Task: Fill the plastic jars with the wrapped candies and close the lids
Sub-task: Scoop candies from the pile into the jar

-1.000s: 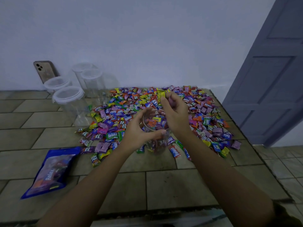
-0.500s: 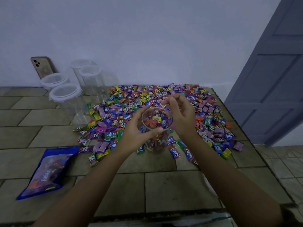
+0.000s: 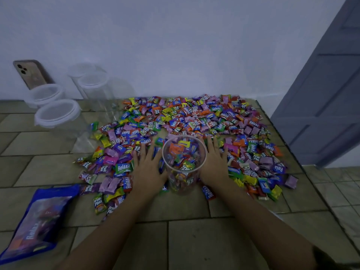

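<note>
Both moved: left grip (image 3: 148, 164) has let go of the jar (image 3: 184, 162) rim, right grip (image 3: 214, 162) has come down from over its mouth.
Both lie flat, fingers spread, holding nothing, on the wrapped candies (image 3: 194, 121) either side of the jar; contact with its wall unclear. Jar stands upright, lidless, part-filled, on the counter (image 3: 175, 236) at the pile's near edge. Thin clear plastic: probably light, slick, flexes if squeezed, so take it round the wall below the rim. Candies are small and slippery; scoop by handfuls. Room: bare tile near side; counter edge runs close along the pile's right; lidded jars (image 3: 58, 117) far left, blue bag (image 3: 37, 221) near left.
</note>
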